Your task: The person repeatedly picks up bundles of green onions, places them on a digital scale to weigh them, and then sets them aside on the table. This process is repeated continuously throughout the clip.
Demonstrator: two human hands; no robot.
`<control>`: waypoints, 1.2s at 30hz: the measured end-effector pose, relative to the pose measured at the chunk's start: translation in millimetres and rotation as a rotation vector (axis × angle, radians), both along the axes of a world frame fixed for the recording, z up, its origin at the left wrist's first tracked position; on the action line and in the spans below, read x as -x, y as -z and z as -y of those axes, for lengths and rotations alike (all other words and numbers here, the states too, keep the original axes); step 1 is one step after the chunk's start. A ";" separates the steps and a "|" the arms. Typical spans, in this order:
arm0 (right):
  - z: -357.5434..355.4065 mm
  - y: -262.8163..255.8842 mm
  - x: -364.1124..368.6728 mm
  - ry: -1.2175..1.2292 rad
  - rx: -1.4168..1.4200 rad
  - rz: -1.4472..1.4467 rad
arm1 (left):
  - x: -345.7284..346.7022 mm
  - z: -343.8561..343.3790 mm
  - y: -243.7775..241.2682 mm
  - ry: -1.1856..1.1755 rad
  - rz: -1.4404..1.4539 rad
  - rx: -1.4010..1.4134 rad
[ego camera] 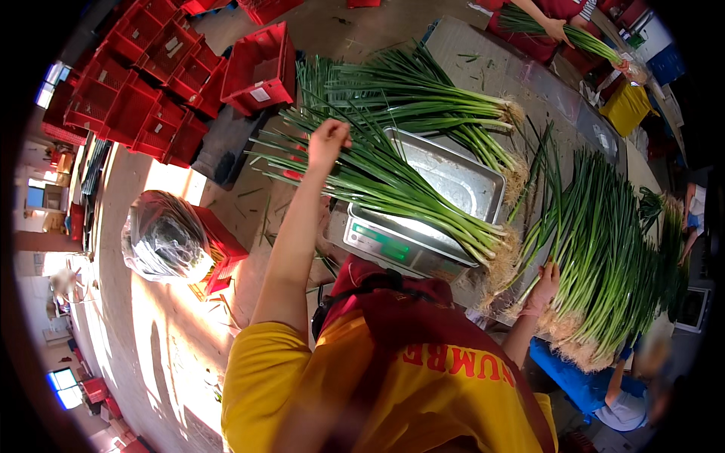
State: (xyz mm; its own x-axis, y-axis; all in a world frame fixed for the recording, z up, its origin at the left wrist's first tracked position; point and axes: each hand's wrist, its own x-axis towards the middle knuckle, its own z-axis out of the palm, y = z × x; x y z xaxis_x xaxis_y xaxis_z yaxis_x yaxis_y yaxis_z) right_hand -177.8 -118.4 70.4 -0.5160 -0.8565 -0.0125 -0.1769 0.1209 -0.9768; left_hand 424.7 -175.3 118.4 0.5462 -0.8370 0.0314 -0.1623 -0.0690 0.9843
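A bunch of green onions (408, 192) lies slantwise across a metal weighing tray (453, 175), its leaves to the left and its pale roots hanging past the right edge. Below the tray is a digital scale (379, 240) with a lit green display. My left hand (329, 141) is over the leaf ends of this bunch, fingers curled; whether it grips a leaf is hidden. At the near left edge of a big green onion pile (600, 255), my right hand (545, 286) has its fingers closed around slim stalks, close to the roots.
More green onions (419, 90) lie behind the tray on the worktable (464, 42). Red crates (260, 68) stand at upper left, many stacked. A bagged crate (224, 249) sits on the floor at left. Across the table a co-worker's hands (558, 31) hold a bunch; other people are at right.
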 end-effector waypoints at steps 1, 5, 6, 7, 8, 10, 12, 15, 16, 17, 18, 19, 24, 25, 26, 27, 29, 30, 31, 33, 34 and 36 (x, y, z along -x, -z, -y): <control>-1.0 1.7 2.2 0.004 -0.015 0.006 | -3.2 -10.9 -14.9 -0.025 -0.016 0.065; -12.1 -17.9 0.9 0.065 0.025 0.089 | -64.0 -90.6 -27.5 -0.522 0.040 0.448; -13.1 -25.1 -2.3 0.091 0.052 0.100 | -94.2 -117.3 -11.8 -0.718 -0.009 0.449; -14.9 -32.9 -6.3 0.118 0.077 0.113 | -117.4 -142.2 9.0 -0.949 -0.057 0.453; -15.8 -43.3 -11.3 0.089 0.086 0.086 | -141.2 -175.6 32.6 -1.049 -0.313 0.398; -13.0 -44.9 -10.6 0.106 0.106 0.117 | -146.1 -221.0 59.7 -1.048 -0.859 -0.007; -5.6 -48.0 -13.5 0.092 0.127 0.143 | -134.0 -234.7 103.0 -1.045 -0.925 -0.153; 5.8 -47.2 -9.4 0.072 0.129 0.147 | -110.6 -223.7 128.4 -0.953 -1.003 -0.113; 12.2 -48.1 -13.4 0.049 0.149 0.138 | -109.6 -224.6 138.8 -0.913 -0.921 -0.080; 18.6 -48.8 -18.4 0.024 0.169 0.131 | -110.2 -223.4 148.5 -0.873 -0.838 -0.049; 24.1 -49.5 -23.1 0.002 0.190 0.122 | -110.2 -220.2 156.3 -0.831 -0.756 -0.021; 27.3 -51.7 -26.2 -0.017 0.193 0.113 | -103.3 -209.2 153.2 -0.887 -0.580 -0.082; 33.5 -64.2 -46.2 -0.082 0.207 0.085 | -74.4 -174.8 93.7 -0.953 -0.343 -0.091; 34.1 -65.1 -49.5 -0.110 0.213 0.065 | -63.8 -170.4 79.8 -0.923 -0.297 -0.085; 34.0 -65.9 -51.9 -0.132 0.219 0.044 | -50.4 -163.4 64.1 -0.888 -0.250 -0.079; 33.6 -68.7 -58.1 -0.155 0.224 0.027 | -42.2 -160.1 56.7 -0.853 -0.202 -0.074; 35.0 -74.6 -72.9 -0.225 0.259 0.041 | -33.4 -159.7 58.5 -0.768 -0.014 -0.086; 34.9 -83.4 -83.4 -0.250 0.282 0.043 | -23.5 -156.7 54.8 -0.723 0.115 -0.069; 33.6 -96.2 -99.2 -0.291 0.290 0.001 | -14.6 -152.6 53.5 -0.674 0.240 -0.047; 33.9 -107.3 -120.7 -0.419 0.238 -0.086 | -5.1 -146.7 58.6 -0.578 0.387 -0.015; 34.8 -107.6 -130.0 -0.504 0.245 -0.206 | 1.9 -142.4 53.6 -0.548 0.395 -0.008; 34.3 -103.6 -151.9 -0.672 0.255 -0.398 | 11.0 -133.0 54.2 -0.518 0.380 0.012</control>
